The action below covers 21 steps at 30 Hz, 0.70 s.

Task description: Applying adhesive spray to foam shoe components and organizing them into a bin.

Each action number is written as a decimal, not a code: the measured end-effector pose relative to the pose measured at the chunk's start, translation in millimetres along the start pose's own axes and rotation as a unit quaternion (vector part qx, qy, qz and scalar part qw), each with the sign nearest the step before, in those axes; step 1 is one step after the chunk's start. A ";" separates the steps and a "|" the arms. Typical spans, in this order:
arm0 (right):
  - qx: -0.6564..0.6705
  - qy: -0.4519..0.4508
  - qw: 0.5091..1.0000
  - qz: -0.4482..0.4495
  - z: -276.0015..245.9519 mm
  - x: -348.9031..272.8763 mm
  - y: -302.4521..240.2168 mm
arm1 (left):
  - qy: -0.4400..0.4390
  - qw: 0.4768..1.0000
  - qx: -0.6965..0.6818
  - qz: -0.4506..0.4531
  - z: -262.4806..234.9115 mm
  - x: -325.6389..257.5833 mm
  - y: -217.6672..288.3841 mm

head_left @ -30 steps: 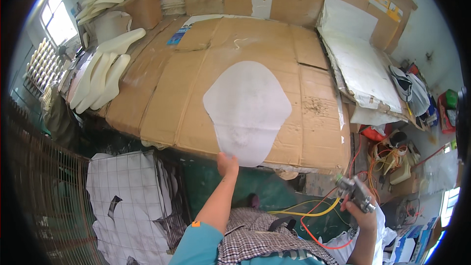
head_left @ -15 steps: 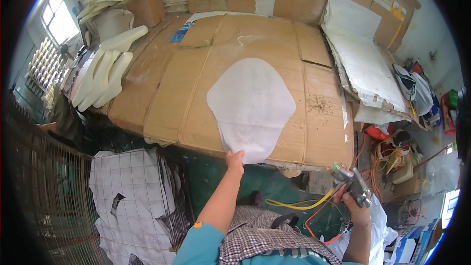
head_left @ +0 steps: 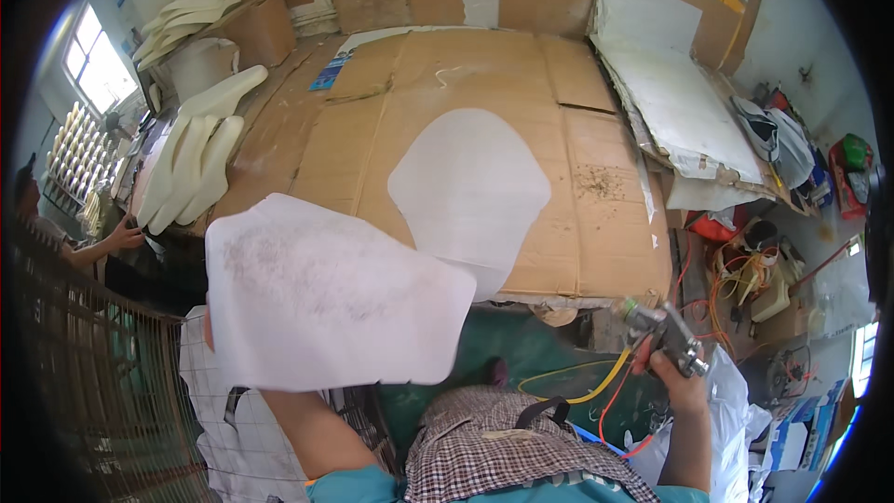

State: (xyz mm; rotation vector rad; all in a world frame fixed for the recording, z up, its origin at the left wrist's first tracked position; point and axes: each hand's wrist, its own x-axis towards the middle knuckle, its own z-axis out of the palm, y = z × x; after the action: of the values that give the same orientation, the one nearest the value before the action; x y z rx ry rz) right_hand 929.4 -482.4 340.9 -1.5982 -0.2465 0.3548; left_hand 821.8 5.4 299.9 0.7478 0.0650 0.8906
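"What is your left hand (head_left: 209,329) doing?"

"It's gripping a raised white sheet (head_left: 340,293), probably by the left edge; most of my hand is hiding behind it, so I can't be sure how the fingers are lying. The sheet is hanging in the air, blocking my view of the left part of the near edge of the bench (head_left: 610,256), and dark specks are showing on the face turned to me."

"Where is the second sheet (head_left: 470,186) lying?"

"It's lying flat on the bench's cardboard top, its broad end pointing at the far edge, its narrow end coming down to the near edge. From here, the raised one's right corner is covering part of that narrow end."

"And your right hand (head_left: 678,373)?"

"It's wrapping round a metal spray gun (head_left: 669,335), and I'm holding that just outside the near right corner. A yellow hose (head_left: 612,380) is curving from it toward my checked apron (head_left: 507,447)."

"What else are you seeing?"

"Long pale curved pieces (head_left: 196,168) are lying along the left edge, and another person's hand (head_left: 125,236) is showing just beside the near left corner."
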 end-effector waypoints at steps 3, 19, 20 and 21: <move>0.016 0.076 0.997 -0.024 -0.7 -1.9 -0.8 | 0.013 1.000 0.005 0.002 -24.6 -20.3 25.2; -0.024 0.095 0.995 0.016 -0.6 -23.9 0.7 | 0.094 0.995 0.016 0.008 -38.0 -85.7 37.0; -0.003 0.074 0.997 0.010 4.4 -25.8 -7.7 | 0.099 0.995 0.017 0.008 -39.1 -81.6 37.4; -0.005 0.074 0.997 0.010 3.7 -28.9 -9.7 | 0.104 0.994 0.016 0.009 -42.6 -65.9 42.5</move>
State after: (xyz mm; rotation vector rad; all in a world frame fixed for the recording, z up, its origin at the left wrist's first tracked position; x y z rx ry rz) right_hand 901.9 -489.0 352.7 -1.6293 -0.1175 0.2494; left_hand 735.6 -1.4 278.0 0.6847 0.2583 0.9839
